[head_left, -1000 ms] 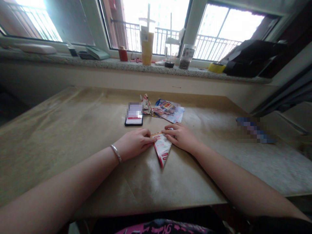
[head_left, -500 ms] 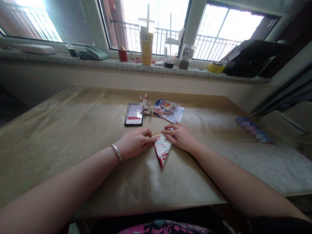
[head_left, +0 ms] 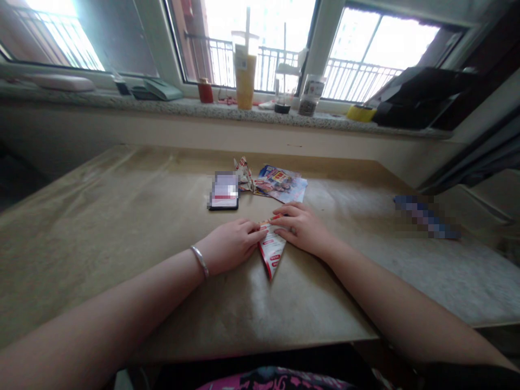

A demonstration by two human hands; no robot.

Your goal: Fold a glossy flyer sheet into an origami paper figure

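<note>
A sheet of printed paper (head_left: 271, 253), white with red print and a red left edge, lies folded into a narrow triangle on the table, its point toward me. My left hand (head_left: 238, 244) pinches its upper left edge, thumb on top and the curled fingers partly hidden. Across the upper right of the paper rests my right hand (head_left: 303, 227); its fingers are stretched out and a little apart, touching the top edge and the surface. The paper's right corner is hidden under that hand.
Beyond the hands lie a phone (head_left: 224, 197), a crumpled piece of folded paper (head_left: 244, 176) and a pile of colourful printed sheets (head_left: 282, 184). A blurred blue item (head_left: 424, 218) is at the right. Cups and a drink (head_left: 245, 81) stand on the windowsill (head_left: 174, 108).
My left hand has shifted slightly right, its thumb now further over the paper's left edge. The paper's top left corner has come inward, making the triangle narrower. My right hand has hardly moved.
</note>
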